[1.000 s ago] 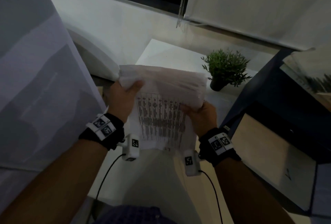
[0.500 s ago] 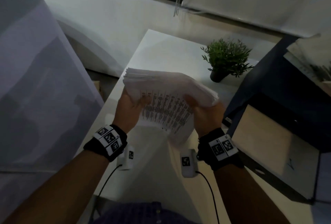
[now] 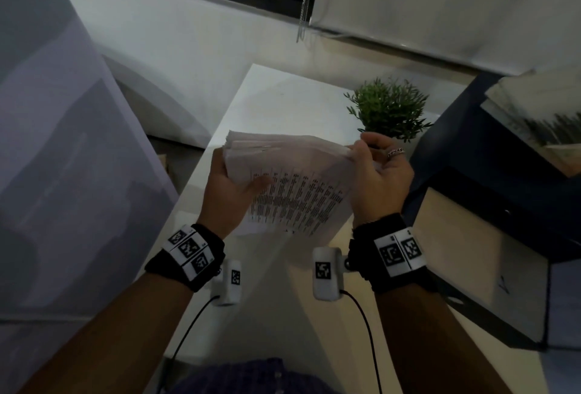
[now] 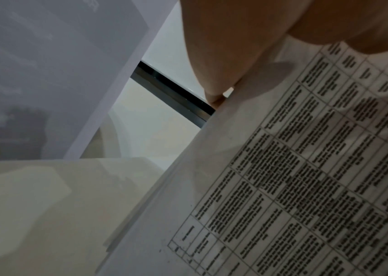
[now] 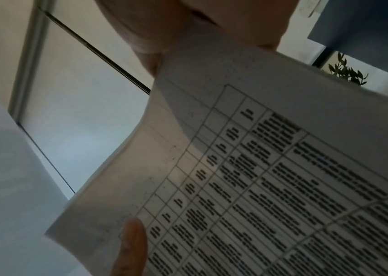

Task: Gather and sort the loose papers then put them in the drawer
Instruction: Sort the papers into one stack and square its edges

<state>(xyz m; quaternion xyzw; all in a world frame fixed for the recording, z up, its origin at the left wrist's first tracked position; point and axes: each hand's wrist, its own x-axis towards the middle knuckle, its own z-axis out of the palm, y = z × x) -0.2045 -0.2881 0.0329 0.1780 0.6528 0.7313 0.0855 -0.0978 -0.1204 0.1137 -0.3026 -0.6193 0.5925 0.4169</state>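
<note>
A stack of loose papers (image 3: 292,179) with a printed table on the top sheet is held tilted above the white table (image 3: 283,101). My left hand (image 3: 226,186) grips its left edge, the thumb lying on the print. At the far right corner my right hand (image 3: 377,179) pinches the stack, a ring showing on one curled finger. The left wrist view shows the printed sheet (image 4: 294,177) under my thumb (image 4: 223,46). In the right wrist view the sheet (image 5: 259,168) runs between thumb and fingers (image 5: 188,28). An open drawer (image 3: 471,252) with a pale bottom sits in the dark blue cabinet at right.
A small potted plant (image 3: 390,110) stands on the table just beyond my right hand. A large pale panel (image 3: 63,173) fills the left side. A blind chain (image 3: 306,0) hangs at the window behind. More papers lie on top of the cabinet (image 3: 534,116).
The stack has tipped from nearly upright to flatter. My right hand has slid from the lower right edge up to the far right corner. My left hand keeps its grip.
</note>
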